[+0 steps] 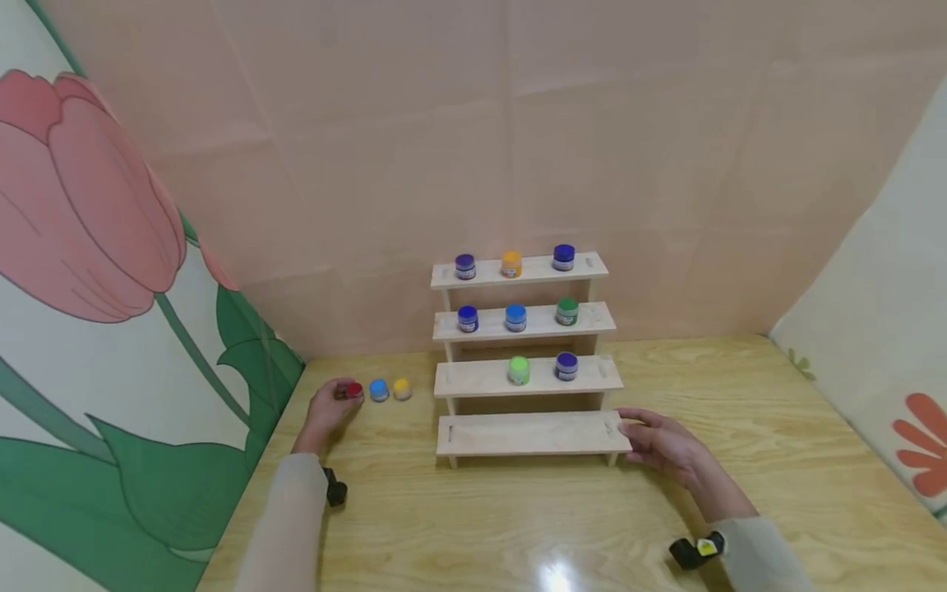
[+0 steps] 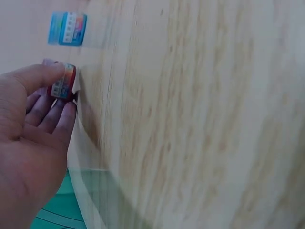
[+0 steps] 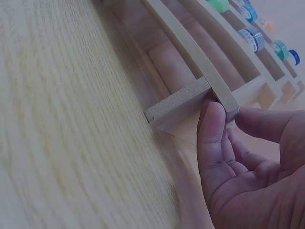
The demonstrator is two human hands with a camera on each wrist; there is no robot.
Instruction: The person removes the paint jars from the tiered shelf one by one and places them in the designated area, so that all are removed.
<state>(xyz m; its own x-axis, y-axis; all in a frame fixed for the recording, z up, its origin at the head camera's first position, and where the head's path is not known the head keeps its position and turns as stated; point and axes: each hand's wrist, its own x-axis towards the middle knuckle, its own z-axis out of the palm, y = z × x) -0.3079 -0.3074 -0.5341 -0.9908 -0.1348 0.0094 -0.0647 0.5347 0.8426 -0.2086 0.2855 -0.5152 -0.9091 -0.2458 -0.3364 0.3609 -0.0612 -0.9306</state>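
At the left of the table, my left hand (image 1: 330, 409) has its thumb and fingers round a small red paint jar (image 1: 355, 392). The left wrist view shows the thumb on one side of this labelled jar (image 2: 63, 83) and the fingers at its other side. Beside it stand a blue jar (image 1: 379, 390) and a yellow jar (image 1: 402, 389). My right hand (image 1: 669, 448) pinches the right end of the lowest step of a wooden tiered shelf (image 1: 528, 434). In the right wrist view, thumb and fingers grip the board's corner (image 3: 230, 109) near its leg.
On the top step stand a purple jar (image 1: 465, 266), an orange jar (image 1: 511, 264) and a dark blue jar (image 1: 564, 257). Lower steps carry further jars, including a green one (image 1: 567, 311) and a light green one (image 1: 519, 370). A pink-covered wall (image 1: 370, 205) rises behind the table.
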